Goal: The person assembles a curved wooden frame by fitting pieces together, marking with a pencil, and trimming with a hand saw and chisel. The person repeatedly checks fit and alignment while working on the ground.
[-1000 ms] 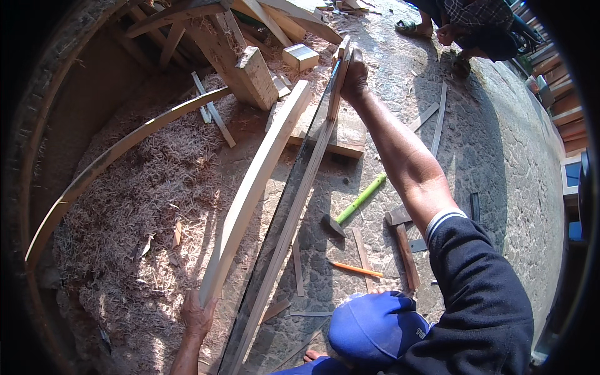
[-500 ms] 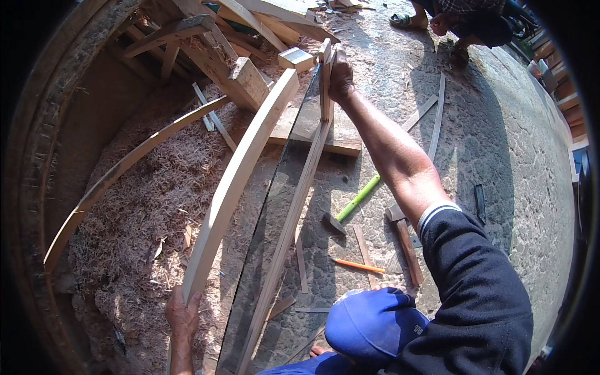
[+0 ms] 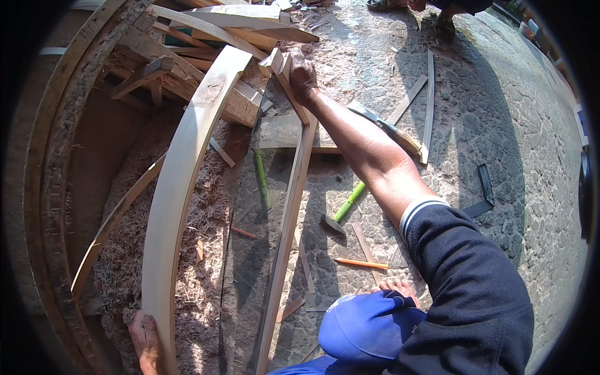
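Note:
My left hand (image 3: 147,342) grips the near end of a long, pale, curved wooden board (image 3: 175,181), its thumb on the board's face. The board stands tilted, its far end up by the timber pile. Farther out, my right hand (image 3: 302,80) is closed around the far end of a narrow wooden frame (image 3: 289,225). Along the frame's left side runs a dark, see-through pane (image 3: 250,275) that looks like glass, with a green handle shape showing in it. Beneath my right forearm lie a green-handled hammer (image 3: 345,205) and a chisel (image 3: 390,130) with a wooden handle.
Wood shavings (image 3: 200,275) heap up at left beside a thick curved timber (image 3: 56,187). Scrap timber (image 3: 237,22) is piled at the far left. An orange pencil (image 3: 361,263), thin wood strips (image 3: 430,100) and a black metal square (image 3: 484,190) lie on the rough ground. Another person's feet show at the top.
The curved board has swung left and turned to show its broad face, with my left hand moving left and down. My right hand and the frame's far end have shifted left.

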Available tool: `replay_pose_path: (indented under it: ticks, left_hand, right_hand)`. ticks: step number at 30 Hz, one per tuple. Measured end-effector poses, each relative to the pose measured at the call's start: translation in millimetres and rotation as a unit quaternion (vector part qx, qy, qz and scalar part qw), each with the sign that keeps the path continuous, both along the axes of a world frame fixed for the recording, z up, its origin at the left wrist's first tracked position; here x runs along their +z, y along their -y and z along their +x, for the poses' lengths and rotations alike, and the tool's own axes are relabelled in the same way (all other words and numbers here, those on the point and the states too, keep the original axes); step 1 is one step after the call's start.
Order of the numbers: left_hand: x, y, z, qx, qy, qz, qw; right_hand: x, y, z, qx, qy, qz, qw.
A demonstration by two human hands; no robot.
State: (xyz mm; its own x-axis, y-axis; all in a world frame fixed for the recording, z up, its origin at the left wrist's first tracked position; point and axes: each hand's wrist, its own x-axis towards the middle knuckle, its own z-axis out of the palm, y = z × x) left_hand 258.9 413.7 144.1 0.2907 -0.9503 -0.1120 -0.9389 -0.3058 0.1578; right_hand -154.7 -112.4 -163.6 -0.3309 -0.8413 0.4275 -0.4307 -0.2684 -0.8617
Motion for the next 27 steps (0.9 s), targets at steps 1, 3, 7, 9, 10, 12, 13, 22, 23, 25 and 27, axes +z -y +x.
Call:
replay_pose_path:
  ticks: [1,3,7,9,10,12,13,22,23,25,27]
  left_hand:
    - [5.7,-0.1,-2.3,0.032,-0.012,0.015,0.999]
    - [13.2,-3.2,-6.3,0.041,-0.056,0.017,0.997]
    - [24.2,-14.6,-0.2,0.018,-0.017,-0.04,0.999]
    - [35.1,-23.0,10.7,0.055,-0.022,0.034,0.998]
    - [39.9,-25.2,17.8,0.058,-0.023,0.055,0.997]
    - [44.8,-35.1,27.3,0.056,-0.006,0.053,0.997]
    - [46.0,-39.1,30.2,0.054,0.002,0.051,0.997]
    - [57.0,-45.9,-5.1,-0.052,0.005,-0.006,0.999]
    - [59.7,-47.2,-11.2,-0.043,0.022,0.0,0.999]
    - [64.9,-52.0,-22.4,-0.026,0.057,0.013,0.998]
    - [68.7,-58.1,-32.4,-0.011,0.063,0.011,0.998]
  right_hand:
    - [3.9,-0.4,2.0,-0.012,0.03,0.033,0.999]
    - [9.0,0.7,5.0,-0.007,0.019,-0.038,0.999]
    - [13.1,2.4,6.8,0.001,0.066,0.021,0.998]
    - [16.6,0.0,7.0,0.03,0.179,0.033,0.983]
    - [17.9,-3.4,6.3,0.021,0.148,0.02,0.989]
    - [23.1,-9.8,4.8,0.014,0.096,-0.006,0.995]
    - [26.0,-12.8,3.9,0.017,0.072,0.005,0.997]
    - [33.8,-18.0,-0.1,0.058,0.06,0.086,0.993]
    - [33.0,-17.5,0.4,0.052,0.07,0.089,0.992]
    - [32.4,-18.0,2.1,0.029,0.093,0.054,0.994]
    - [34.2,-21.6,3.8,-0.001,0.124,0.02,0.992]
